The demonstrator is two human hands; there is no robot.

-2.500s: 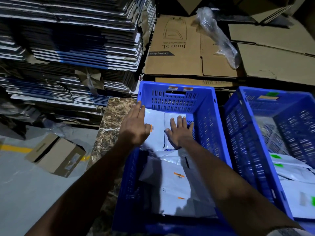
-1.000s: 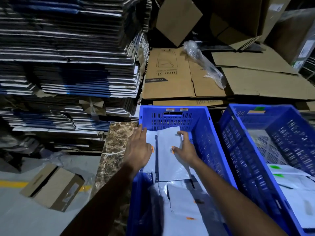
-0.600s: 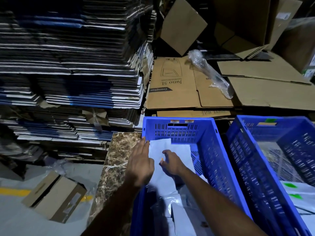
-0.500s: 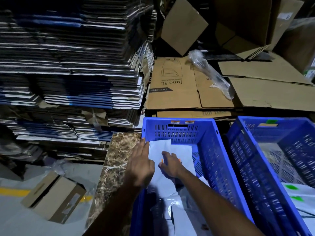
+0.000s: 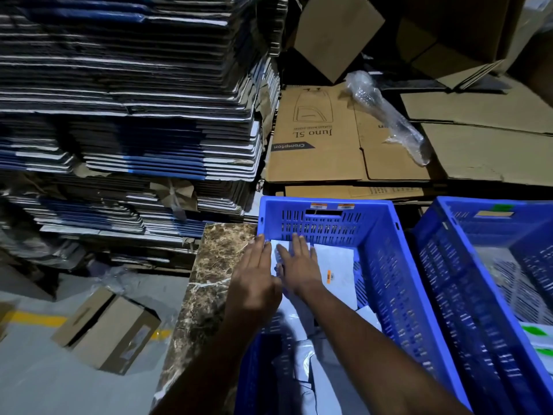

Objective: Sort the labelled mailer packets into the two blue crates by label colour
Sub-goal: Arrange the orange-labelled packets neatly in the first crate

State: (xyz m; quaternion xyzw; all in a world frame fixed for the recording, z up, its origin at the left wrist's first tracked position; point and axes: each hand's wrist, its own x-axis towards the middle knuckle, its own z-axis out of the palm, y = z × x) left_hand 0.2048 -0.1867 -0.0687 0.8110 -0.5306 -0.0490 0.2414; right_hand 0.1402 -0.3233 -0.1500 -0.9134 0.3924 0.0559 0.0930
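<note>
Two blue crates stand side by side. The left crate [image 5: 386, 250] has orange stickers on its far rim and holds white mailer packets with orange labels [image 5: 336, 272]. My left hand [image 5: 254, 283] lies flat with straight fingers at the crate's left wall, touching the packets. My right hand [image 5: 299, 265] presses flat on the upright packets at the far end, fingers straight. The right crate [image 5: 443, 259] carries a green sticker on its rim and holds packets with green labels [image 5: 535, 330].
A brown marble slab [image 5: 209, 283] lies left of the left crate. Tall stacks of flattened cartons [image 5: 134, 115] rise at the left, brown cardboard sheets [image 5: 323, 139] with a plastic wrap roll [image 5: 386, 118] behind. A small carton [image 5: 107, 330] sits on the grey floor.
My right hand has uncurled and now lies flat on the packets nearer the left wall. The packets stand pushed against the crate's far end. My left hand stays at the left wall.
</note>
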